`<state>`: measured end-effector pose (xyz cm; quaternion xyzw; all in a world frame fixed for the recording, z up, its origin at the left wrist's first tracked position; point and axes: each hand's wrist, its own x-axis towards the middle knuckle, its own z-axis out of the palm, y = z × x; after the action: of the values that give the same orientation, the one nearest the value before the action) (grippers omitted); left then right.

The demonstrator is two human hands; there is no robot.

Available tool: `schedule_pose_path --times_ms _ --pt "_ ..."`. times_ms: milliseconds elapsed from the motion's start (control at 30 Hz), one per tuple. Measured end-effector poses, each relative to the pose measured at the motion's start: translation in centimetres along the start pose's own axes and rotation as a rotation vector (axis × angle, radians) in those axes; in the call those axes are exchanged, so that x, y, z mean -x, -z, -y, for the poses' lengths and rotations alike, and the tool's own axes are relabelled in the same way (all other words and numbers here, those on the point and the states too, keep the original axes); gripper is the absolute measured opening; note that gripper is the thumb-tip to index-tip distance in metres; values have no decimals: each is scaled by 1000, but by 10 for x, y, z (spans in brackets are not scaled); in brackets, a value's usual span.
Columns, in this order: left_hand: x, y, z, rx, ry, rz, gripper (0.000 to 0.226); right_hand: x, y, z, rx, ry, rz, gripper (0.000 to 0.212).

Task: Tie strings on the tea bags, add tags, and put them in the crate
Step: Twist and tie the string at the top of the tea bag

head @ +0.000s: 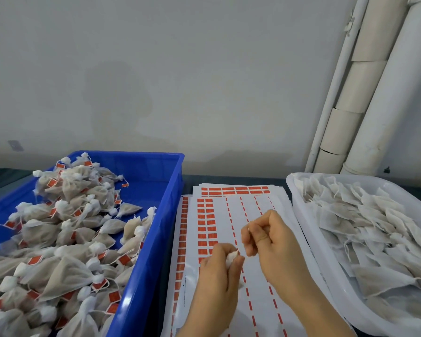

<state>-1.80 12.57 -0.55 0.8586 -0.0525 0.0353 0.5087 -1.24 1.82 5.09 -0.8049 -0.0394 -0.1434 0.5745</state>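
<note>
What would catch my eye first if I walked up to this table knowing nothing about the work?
Probably the bright blue plastic crate on the left, heaped with tied white tea bags carrying small red tags. In the middle, two bare hands work over white sheets of red stickers: the left hand grips a gathered tea bag, the right hand pinches above it. On the right sits a white plastic tray of flat, untied bags.

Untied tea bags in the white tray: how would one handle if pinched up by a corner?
An untied tea bag probably flops: the thin fabric lies slumped and creased in the white tray. Likely light, as they pile loosely. Loose strings cross neighbouring bags, so lifting one may drag others along.
</note>
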Motion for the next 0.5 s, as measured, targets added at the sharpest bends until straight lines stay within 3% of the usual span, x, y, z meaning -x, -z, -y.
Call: schedule_pose_path --times_ms 167,500 --pt "0 -4 2 -159 -55 124 30 -4 -3 -2 44 82 -52 17" --pt "-1 -13 34 -220 -29 176 33 4 -14 -31 101 60 -76 22"
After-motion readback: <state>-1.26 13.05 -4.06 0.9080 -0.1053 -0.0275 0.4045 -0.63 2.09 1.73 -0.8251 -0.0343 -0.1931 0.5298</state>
